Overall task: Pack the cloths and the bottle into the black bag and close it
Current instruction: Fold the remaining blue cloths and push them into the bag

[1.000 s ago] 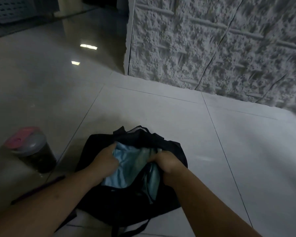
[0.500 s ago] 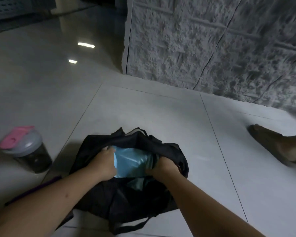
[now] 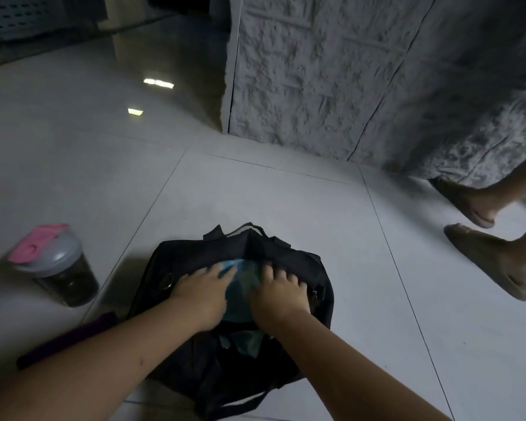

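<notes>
Pressing blue cloth (image 3: 240, 287) down into the open black bag (image 3: 195, 256) on the floor; left hand (image 3: 204, 291) and right hand (image 3: 278, 294) flat, fingers spread. Cloth looks soft, light, compressible. Bottle (image 3: 57, 265) stands left of bag, likely rigid; grasp its body.

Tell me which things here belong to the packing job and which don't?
Job: black bag, blue cloth, purple cloth, bottle, left hand, right hand.
Not the job: passer-by's sandals, wall.
</notes>
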Tool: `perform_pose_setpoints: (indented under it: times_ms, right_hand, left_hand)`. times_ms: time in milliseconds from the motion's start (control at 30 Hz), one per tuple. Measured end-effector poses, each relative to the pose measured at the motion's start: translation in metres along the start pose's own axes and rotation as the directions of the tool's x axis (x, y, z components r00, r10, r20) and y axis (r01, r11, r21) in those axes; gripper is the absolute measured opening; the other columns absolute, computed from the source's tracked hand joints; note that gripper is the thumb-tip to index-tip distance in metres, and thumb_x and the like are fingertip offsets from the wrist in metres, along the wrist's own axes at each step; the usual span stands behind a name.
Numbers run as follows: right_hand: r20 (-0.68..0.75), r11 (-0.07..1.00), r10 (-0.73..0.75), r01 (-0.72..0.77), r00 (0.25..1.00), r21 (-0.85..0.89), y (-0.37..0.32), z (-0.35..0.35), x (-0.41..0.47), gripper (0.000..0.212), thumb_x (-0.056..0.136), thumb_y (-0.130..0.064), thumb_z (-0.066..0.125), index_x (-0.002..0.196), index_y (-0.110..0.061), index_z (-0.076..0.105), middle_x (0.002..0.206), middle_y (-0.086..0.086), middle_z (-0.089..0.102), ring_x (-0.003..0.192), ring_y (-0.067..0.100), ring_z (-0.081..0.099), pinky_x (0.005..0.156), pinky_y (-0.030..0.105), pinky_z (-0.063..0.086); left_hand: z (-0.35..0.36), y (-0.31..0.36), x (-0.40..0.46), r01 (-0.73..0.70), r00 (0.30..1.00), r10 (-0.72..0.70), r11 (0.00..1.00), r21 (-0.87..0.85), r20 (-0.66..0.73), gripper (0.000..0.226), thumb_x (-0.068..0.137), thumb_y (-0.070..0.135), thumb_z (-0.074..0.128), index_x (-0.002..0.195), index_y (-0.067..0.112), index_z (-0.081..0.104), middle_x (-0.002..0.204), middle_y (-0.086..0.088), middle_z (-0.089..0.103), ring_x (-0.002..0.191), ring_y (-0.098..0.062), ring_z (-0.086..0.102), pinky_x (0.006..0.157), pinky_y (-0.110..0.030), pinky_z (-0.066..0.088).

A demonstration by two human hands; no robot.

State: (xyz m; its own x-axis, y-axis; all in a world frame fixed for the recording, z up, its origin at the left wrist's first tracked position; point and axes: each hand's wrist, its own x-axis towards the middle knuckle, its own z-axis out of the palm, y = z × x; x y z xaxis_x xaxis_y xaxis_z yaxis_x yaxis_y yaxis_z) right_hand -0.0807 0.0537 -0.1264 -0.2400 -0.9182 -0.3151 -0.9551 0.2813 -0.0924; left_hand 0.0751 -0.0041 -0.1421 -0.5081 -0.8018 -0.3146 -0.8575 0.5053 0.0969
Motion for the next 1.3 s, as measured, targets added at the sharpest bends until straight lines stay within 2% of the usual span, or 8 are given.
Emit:
perform_pose_setpoints:
  times_ms: [100,167,433,633,733,933,1133,1300]
  right_hand:
    - [0.091,0.989,-0.142,0.146,0.986,-0.038,-0.001,0.021,0.012,0.09,0.096,-0.056,0.047,0.162,-0.025,-0.007,0.171,0.006,-0.007,0.156,0.033,-0.008,0.123,0.058,0.001]
    - [0.175,0.995,-0.102,0.101,0.979,0.017,0.003,0.033,0.02,0.106,0.086,-0.068,0.055,0.16,-0.032,-0.012,0.17,-0.001,-0.016,0.155,0.034,-0.014,0.121,0.06,0.004]
    - [0.369,0.997,-0.021,-0.007,0.929,0.075,0.007,0.048,0.031,0.122,0.082,-0.07,0.061,0.159,-0.02,-0.019,0.17,-0.001,-0.014,0.156,0.031,-0.013,0.125,0.053,0.009]
    - [0.294,0.977,-0.178,0.133,0.939,0.165,0.011,0.015,0.014,0.123,0.075,-0.077,0.062,0.162,-0.023,-0.005,0.17,0.012,-0.003,0.155,0.04,-0.002,0.124,0.057,0.012]
    - [0.408,0.998,-0.055,0.055,0.911,0.011,0.021,0.015,-0.003,0.131,0.07,-0.073,0.073,0.159,-0.034,-0.015,0.169,0.01,-0.011,0.153,0.047,-0.004,0.121,0.063,0.018]
    - [0.251,0.986,0.163,-0.164,0.954,-0.018,0.022,0.017,-0.013,0.07,0.079,-0.03,0.075,0.143,-0.02,0.047,0.128,0.006,0.061,0.119,0.035,0.059,0.095,0.047,0.055]
    - [0.192,0.96,0.281,-0.273,0.941,-0.064,0.023,0.018,-0.016,0.037,0.089,-0.025,0.059,0.125,-0.021,0.065,0.121,0.002,0.067,0.112,0.027,0.066,0.088,0.039,0.057]
    - [0.236,0.977,0.207,-0.191,0.949,-0.091,0.018,0.014,-0.017,0.051,0.087,-0.037,0.063,0.136,-0.024,0.057,0.134,0.003,0.061,0.127,0.03,0.057,0.102,0.044,0.049]
  left_hand:
    - [0.013,-0.006,0.006,-0.035,0.995,0.036,0.999,-0.019,0.097,0.086,0.095,0.044,0.048,0.16,0.033,-0.008,0.17,0.005,-0.002,0.153,-0.025,0.017,0.118,-0.04,0.029]
    - [0.018,-0.014,0.009,-0.017,0.99,0.02,1.0,-0.021,0.138,0.098,0.089,0.058,0.052,0.159,0.035,-0.013,0.17,0.005,-0.002,0.155,-0.023,0.015,0.12,-0.038,0.028]
    - [0.022,-0.03,0.015,0.016,0.929,-0.011,1.0,-0.011,0.371,0.117,0.072,0.08,0.056,0.153,0.047,-0.022,0.17,0.006,-0.011,0.157,-0.024,0.003,0.121,-0.047,0.025]
    - [0.006,-0.028,0.006,-0.013,0.964,0.014,1.0,-0.007,0.265,0.095,0.086,0.075,0.047,0.161,0.034,0.006,0.17,-0.001,0.007,0.154,-0.025,0.02,0.12,-0.041,0.029]
    - [0.001,-0.03,-0.006,-0.01,0.964,0.012,1.0,-0.01,0.264,0.101,0.08,0.084,0.045,0.161,0.034,0.012,0.17,0.002,0.013,0.154,-0.021,0.02,0.121,-0.038,0.026]
    - [-0.01,-0.031,-0.027,-0.062,0.963,0.047,0.997,0.05,0.266,0.109,0.07,0.088,0.052,0.16,0.038,0.014,0.168,0.007,0.02,0.152,-0.017,0.026,0.119,-0.035,0.029]
    - [-0.028,-0.034,-0.041,-0.134,0.939,0.097,0.987,0.091,0.33,0.123,0.055,0.088,0.066,0.158,0.042,0.015,0.166,0.009,0.025,0.151,-0.018,0.028,0.118,-0.039,0.033]
    - [-0.03,-0.033,-0.045,-0.161,0.939,0.125,0.983,0.089,0.322,0.121,0.057,0.083,0.07,0.158,0.038,0.019,0.164,0.006,0.029,0.149,-0.019,0.032,0.116,-0.04,0.035]
